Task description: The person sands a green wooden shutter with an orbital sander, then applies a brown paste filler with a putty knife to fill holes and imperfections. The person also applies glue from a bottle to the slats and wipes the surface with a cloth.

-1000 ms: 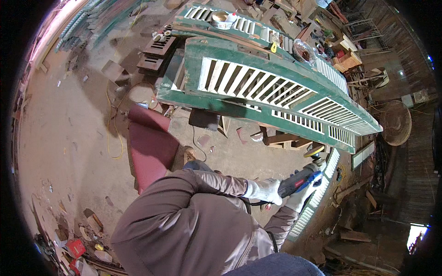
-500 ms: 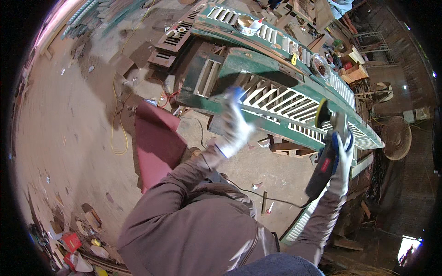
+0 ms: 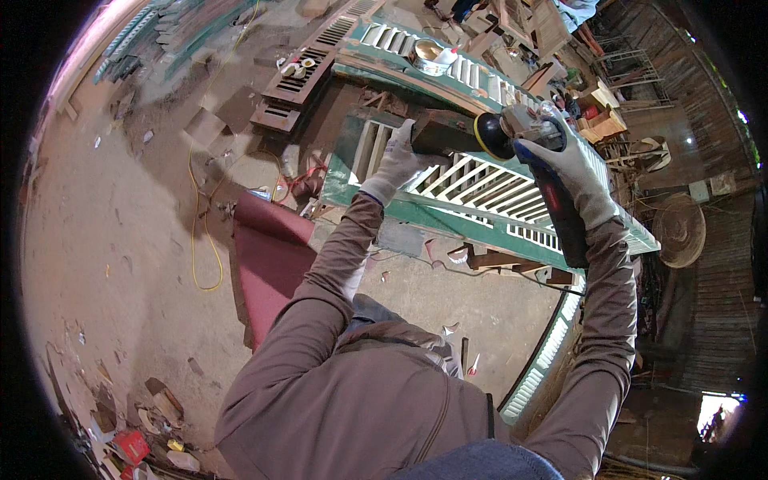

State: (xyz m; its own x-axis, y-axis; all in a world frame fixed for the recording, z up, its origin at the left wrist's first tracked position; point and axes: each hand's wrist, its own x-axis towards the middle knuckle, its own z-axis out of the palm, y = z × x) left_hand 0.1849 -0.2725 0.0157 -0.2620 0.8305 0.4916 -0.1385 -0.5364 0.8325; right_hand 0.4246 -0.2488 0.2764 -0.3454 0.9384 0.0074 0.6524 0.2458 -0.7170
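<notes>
My gloved right hand (image 3: 566,156) is wrapped around the head of an angle grinder (image 3: 564,216). Its black body hangs toward me, trailing a cord. A yellow-edged round pad (image 3: 493,136) on the grinder faces left, close to a dark, shadowed wooden part (image 3: 448,132). That part seems to belong to the green louvered shutter (image 3: 408,210) with pale slats, lying across in front of me. My gloved left hand (image 3: 394,166) grips the near left end of the dark part, fingers above and thumb below. Its far fingertips are partly hidden.
A second green shutter lies behind, carrying a white tub (image 3: 432,58). Brown slatted panels (image 3: 300,84) stand farther left. A maroon sheet (image 3: 268,264) lies on the floor by my left arm, near a yellow cord (image 3: 194,232). Another shutter (image 3: 546,352) lies at lower right.
My left hand has moved up and closed on the dark wooden part. My right hand has raised the grinder up and left, bringing its pad over the shutter.
</notes>
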